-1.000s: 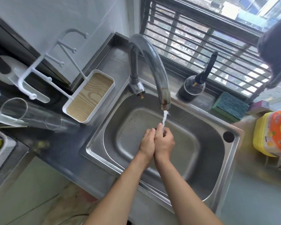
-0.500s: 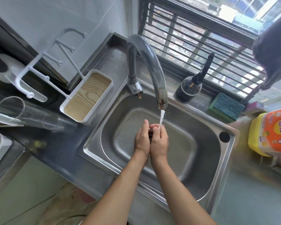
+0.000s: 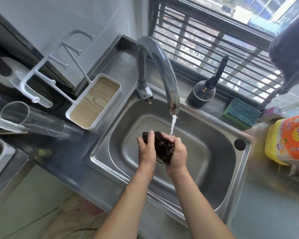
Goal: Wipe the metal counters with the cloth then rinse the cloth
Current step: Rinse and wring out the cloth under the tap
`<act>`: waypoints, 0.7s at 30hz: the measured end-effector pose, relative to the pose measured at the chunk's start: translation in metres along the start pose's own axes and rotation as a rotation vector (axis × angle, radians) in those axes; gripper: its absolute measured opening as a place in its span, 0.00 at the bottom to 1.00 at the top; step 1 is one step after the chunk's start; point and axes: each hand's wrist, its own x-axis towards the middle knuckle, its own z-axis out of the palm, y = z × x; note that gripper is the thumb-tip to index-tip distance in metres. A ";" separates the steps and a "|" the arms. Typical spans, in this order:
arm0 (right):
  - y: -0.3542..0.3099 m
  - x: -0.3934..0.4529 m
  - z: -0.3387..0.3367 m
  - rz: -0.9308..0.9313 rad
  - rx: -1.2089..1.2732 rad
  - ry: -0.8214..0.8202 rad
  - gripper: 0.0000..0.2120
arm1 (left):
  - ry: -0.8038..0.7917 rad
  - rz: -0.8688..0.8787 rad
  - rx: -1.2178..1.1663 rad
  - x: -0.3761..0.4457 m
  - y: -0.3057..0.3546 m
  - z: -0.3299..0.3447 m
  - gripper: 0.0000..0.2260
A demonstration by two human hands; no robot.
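A dark brown cloth (image 3: 163, 147) is bunched up between both hands over the steel sink (image 3: 221, 171). My left hand (image 3: 147, 150) grips its left side and my right hand (image 3: 177, 153) grips its right side. Water runs in a thin white stream from the curved tap (image 3: 164, 69) and lands on the cloth's top edge by my right fingers. The metal counter (image 3: 62, 156) surrounds the sink.
A white tray with a wood-grain base (image 3: 93, 104) and a clear glass (image 3: 31, 119) lie left of the sink. Behind the sink stand a dark bottle (image 3: 203, 94) and a green sponge (image 3: 241, 112). A yellow and orange container (image 3: 290, 138) stands right.
My hands were pressed together under the stream. They have drawn apart a little, and the bunched dark cloth now shows between them.
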 end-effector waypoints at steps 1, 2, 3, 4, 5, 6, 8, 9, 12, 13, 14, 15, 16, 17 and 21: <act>0.004 -0.001 -0.001 -0.076 -0.072 -0.010 0.12 | 0.021 0.020 0.019 0.002 0.002 -0.002 0.11; 0.009 -0.003 -0.001 -0.155 -0.147 -0.030 0.10 | 0.039 0.060 0.033 0.004 0.006 -0.003 0.09; 0.014 -0.006 0.000 -0.201 -0.215 -0.047 0.10 | 0.040 0.124 0.040 0.003 0.011 -0.004 0.09; 0.019 -0.008 0.003 -0.227 -0.249 -0.056 0.11 | 0.024 0.184 0.069 0.000 0.013 -0.003 0.10; 0.018 -0.009 0.006 -0.237 -0.267 -0.022 0.12 | -0.012 0.243 0.114 -0.005 0.015 -0.001 0.09; 0.017 -0.007 0.009 -0.246 -0.263 0.046 0.12 | -0.058 0.293 0.175 -0.011 0.013 0.002 0.09; 0.004 0.005 0.014 -0.204 -0.237 0.247 0.11 | -0.157 0.350 0.290 -0.023 0.004 0.005 0.14; -0.004 0.010 0.015 -0.139 -0.211 0.330 0.11 | -0.185 0.351 0.333 -0.024 0.001 0.004 0.19; -0.012 0.014 0.015 0.013 -0.120 0.387 0.13 | -0.198 0.371 0.451 -0.013 0.009 0.006 0.25; -0.012 0.012 0.014 0.034 -0.099 0.370 0.14 | -0.188 0.386 0.449 -0.009 0.015 0.008 0.24; -0.008 0.011 0.011 0.056 -0.072 0.325 0.15 | -0.170 0.397 0.409 -0.007 0.021 0.010 0.19; -0.006 0.007 0.009 0.090 -0.038 0.252 0.18 | -0.146 0.392 0.351 -0.006 0.026 0.014 0.12; -0.004 0.004 0.008 0.140 -0.001 0.157 0.21 | -0.114 0.360 0.321 -0.003 0.029 0.017 0.05; -0.003 0.001 0.008 0.184 0.037 0.056 0.23 | -0.082 0.314 0.307 0.001 0.030 0.020 0.04; 0.003 -0.005 0.009 0.178 0.102 -0.121 0.19 | -0.054 0.115 0.288 0.001 0.046 0.020 0.16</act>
